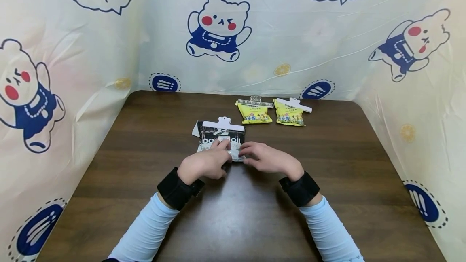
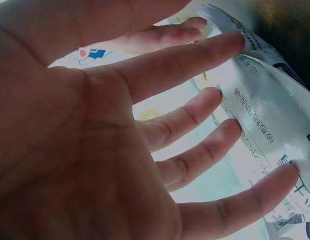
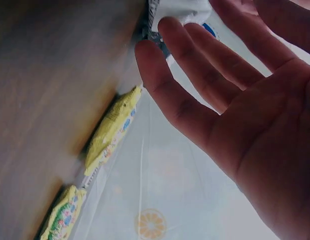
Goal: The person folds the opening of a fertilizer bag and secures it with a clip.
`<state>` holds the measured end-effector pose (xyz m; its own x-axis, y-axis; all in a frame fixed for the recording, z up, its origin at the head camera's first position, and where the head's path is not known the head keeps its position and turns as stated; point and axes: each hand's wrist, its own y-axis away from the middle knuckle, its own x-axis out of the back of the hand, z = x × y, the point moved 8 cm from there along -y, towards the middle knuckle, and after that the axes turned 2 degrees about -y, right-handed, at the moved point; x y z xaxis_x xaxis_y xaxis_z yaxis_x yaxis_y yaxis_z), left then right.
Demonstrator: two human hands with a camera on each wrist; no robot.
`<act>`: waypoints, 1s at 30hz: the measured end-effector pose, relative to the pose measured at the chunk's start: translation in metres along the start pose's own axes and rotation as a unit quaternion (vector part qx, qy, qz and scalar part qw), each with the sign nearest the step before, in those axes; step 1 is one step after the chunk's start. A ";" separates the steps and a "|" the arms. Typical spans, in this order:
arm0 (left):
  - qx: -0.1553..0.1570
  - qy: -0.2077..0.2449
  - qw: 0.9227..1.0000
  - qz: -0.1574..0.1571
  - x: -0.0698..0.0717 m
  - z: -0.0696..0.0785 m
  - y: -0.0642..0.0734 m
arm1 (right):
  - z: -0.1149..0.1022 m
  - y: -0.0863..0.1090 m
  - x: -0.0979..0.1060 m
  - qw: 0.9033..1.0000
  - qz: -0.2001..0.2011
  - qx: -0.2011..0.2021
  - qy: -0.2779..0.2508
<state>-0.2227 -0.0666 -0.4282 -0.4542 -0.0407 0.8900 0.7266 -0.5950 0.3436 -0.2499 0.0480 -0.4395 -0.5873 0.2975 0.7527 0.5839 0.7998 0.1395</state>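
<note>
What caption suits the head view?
Both hands, left and right, press a clipped black packet on the table; two yellow packets behind.

I see a dark brown wooden table (image 1: 346,165) with rounded far corners filling the lower half of the frame. A pale plastic curtain (image 1: 291,31) wraps it on the left, back and right, creased and glossy. A cartoon bear in blue (image 1: 218,27) sits at top centre, with others at left and right, "happy" speech bubbles in both upper corners. Light is soft and even
</note>
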 end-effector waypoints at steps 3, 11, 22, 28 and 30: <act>0.004 0.013 1.000 -0.007 0.000 -0.001 0.000 | -0.001 -0.002 -0.003 1.000 -0.003 -0.003 0.003; 0.024 0.019 1.000 -0.004 0.001 -0.006 0.001 | -0.003 -0.006 -0.009 1.000 -0.001 0.005 0.016; 0.053 0.027 0.998 0.015 0.004 -0.022 -0.005 | 0.010 0.006 0.009 0.999 0.009 -0.045 0.014; 0.062 0.028 0.997 0.036 0.006 -0.036 -0.010 | 0.016 0.013 0.018 0.998 0.021 -0.053 0.011; 0.059 0.023 0.997 0.053 0.007 -0.039 -0.011 | 0.017 0.014 0.020 0.998 0.022 -0.054 0.007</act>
<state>-0.2539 -0.0915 -0.4372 -0.3940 -0.1369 0.9088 0.8254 -0.4877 0.2844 -0.2629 0.0739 -0.4336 -0.5518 0.3240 0.7685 0.6674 0.7241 0.1740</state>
